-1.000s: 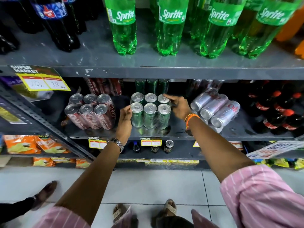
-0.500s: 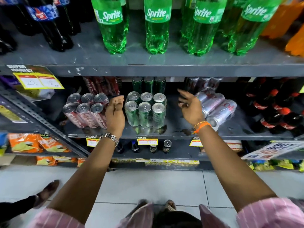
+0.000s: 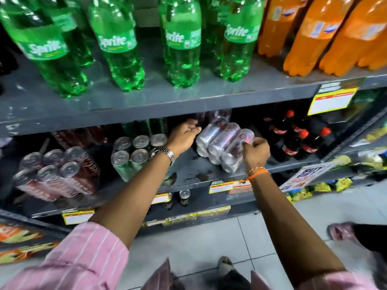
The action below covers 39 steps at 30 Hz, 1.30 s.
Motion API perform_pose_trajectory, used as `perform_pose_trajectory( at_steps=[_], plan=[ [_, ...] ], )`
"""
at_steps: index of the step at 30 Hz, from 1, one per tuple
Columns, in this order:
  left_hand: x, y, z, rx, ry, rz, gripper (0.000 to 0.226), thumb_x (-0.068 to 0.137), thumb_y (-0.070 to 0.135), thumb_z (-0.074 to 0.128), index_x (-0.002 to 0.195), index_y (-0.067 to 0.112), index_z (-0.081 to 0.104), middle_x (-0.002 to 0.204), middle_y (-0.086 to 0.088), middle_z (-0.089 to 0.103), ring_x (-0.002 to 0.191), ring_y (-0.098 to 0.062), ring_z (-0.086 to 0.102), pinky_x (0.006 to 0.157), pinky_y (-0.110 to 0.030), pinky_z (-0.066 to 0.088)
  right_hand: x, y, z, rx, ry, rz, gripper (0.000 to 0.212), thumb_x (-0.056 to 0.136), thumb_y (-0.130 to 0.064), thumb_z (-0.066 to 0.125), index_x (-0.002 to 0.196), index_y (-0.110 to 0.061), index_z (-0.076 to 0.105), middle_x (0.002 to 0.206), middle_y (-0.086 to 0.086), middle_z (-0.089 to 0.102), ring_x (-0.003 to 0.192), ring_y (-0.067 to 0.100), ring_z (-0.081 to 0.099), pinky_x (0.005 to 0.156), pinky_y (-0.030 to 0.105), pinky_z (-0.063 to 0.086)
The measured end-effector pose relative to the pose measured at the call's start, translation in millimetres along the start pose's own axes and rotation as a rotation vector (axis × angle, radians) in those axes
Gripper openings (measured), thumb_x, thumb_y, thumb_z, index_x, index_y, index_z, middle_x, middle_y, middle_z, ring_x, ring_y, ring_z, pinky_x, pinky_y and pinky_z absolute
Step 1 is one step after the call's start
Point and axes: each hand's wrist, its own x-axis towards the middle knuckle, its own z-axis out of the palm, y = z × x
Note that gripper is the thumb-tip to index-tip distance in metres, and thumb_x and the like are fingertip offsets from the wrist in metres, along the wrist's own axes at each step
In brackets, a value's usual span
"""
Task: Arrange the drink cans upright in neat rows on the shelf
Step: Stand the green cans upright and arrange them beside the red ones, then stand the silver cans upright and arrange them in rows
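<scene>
While both arms reach into the middle shelf (image 3: 188, 174), a silver pack (image 3: 224, 145) of cans lies tipped on its side near the shelf's front edge, right of centre. The right hand (image 3: 256, 153) curls its fingers over the pack's near top corner, pinching the wrap, probably to pull it upright. The left hand (image 3: 184, 136) sits at the pack's far left end with fingers loosely spread and thumb raised; whether it touches the cans cannot be told, but it looks placed to steady the pack as it tilts. Left of it, a green pack (image 3: 134, 153) stands upright, and further left a red pack (image 3: 58, 174) also stands, tops showing. On the shelf above, green bottles (image 3: 117, 47) read "Sprite", beside orange bottles (image 3: 314, 34) with blurred labels. Dark cola bottles (image 3: 297, 139) with red caps stand at the middle shelf's right end. A tilted sign (image 3: 310, 174) at the front edge reads "BUY GET"; the yellow price tags are unreadable.
</scene>
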Motion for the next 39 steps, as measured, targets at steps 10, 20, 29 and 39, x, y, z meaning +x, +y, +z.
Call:
perform_pose_trajectory(
  at_steps=[10, 20, 29, 39],
  plan=[
    [58, 17, 79, 0.331, -0.142, -0.171, 0.078, 0.091, 0.056, 0.047, 0.15, 0.008, 0.028, 0.158, -0.015, 0.029, 0.144, -0.03, 0.032, 0.116, -0.034, 0.025, 96, 64, 25, -0.044, -0.389, 0.338, 0.08, 0.026, -0.07, 0.078, 0.076, -0.014, 0.05, 0.11, 0.022, 0.072, 0.1, 0.039, 0.071, 0.089, 0.055, 0.059],
    [66, -18, 69, 0.13, -0.131, -0.374, 0.078, 0.073, 0.064, 0.062, 0.119, 0.001, 0.063, 0.121, -0.013, 0.066, 0.108, -0.025, 0.064, 0.09, -0.028, 0.048, 70, 11, 12, -0.055, -0.431, 0.306, 0.097, 0.026, -0.056, 0.085, 0.104, -0.003, 0.063, 0.106, 0.011, 0.073, 0.09, 0.027, 0.073, 0.084, 0.047, 0.062],
    [41, -23, 58, -0.072, 0.063, -0.236, 0.024, 0.081, 0.037, 0.071, 0.074, 0.015, 0.064, 0.091, -0.006, 0.071, 0.082, -0.02, 0.065, 0.074, -0.03, 0.05, 79, -22, 8, -0.131, -0.587, 0.156, 0.083, 0.034, -0.033, 0.089, 0.106, 0.001, 0.065, 0.095, 0.011, 0.075, 0.072, 0.019, 0.069, 0.056, 0.024, 0.051],
    [-9, -45, 79, -0.009, 0.256, -0.079, 0.046, 0.072, 0.02, 0.081, 0.108, 0.012, 0.054, 0.091, 0.007, 0.061, 0.082, -0.017, 0.062, 0.079, -0.034, 0.053, 78, -9, -16, -0.22, -0.694, -0.229, 0.052, 0.06, -0.011, 0.087, 0.108, -0.018, 0.065, 0.109, 0.005, 0.074, 0.103, 0.02, 0.071, 0.095, 0.045, 0.058]
  ],
)
